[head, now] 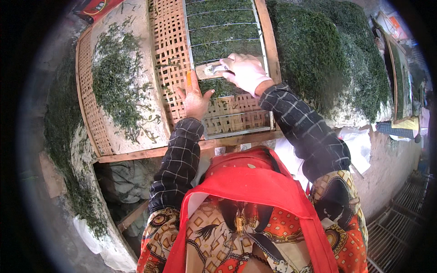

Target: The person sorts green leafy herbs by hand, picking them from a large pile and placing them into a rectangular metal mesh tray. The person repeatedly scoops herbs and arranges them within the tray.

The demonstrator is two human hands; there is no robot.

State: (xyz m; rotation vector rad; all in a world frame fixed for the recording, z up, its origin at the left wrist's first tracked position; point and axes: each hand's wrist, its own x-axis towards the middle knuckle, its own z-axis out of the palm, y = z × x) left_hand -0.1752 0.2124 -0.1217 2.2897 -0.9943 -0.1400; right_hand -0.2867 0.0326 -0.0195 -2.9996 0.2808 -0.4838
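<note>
My right hand, in a pale glove, grips the metal handle of a flat wooden board. The board lies across a long metal frame with crossbars. Green shredded leaves fill the frame's upper cells, and a thin layer lies just below the board. The two lowest cells show bare woven bamboo. My left hand is spread at the frame's left rail, its fingertips beside the board's left end, with orange wrapping on one finger. Beneath the frame is a wood-edged woven bamboo tray.
Loose leaves lie on a pale board at the left. A large leaf heap stands at the right, and another at the far left. Another framed tray is at the far right. A red apron covers my front.
</note>
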